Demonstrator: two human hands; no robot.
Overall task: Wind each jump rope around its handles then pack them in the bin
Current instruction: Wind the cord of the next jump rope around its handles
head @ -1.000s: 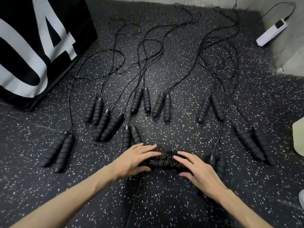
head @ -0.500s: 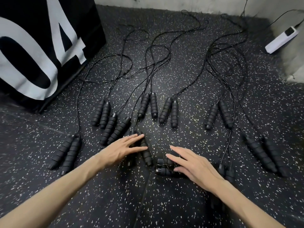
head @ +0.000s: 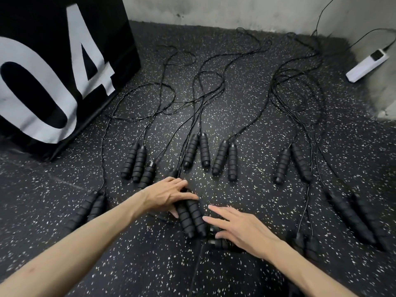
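Covering speckled black rubber floor (head: 246,103), jump ropes (head: 199,151) reach grey wall (head: 235,11)

Your forearms are bare up to the frame edge, no sleeves showing. Your left hand (head: 169,195) and right hand (head: 240,230) wear nothing.

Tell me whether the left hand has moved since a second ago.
Yes. The left hand left the wound rope bundle and shifted left and away, toward the black box; it now grips the next pair of handles.
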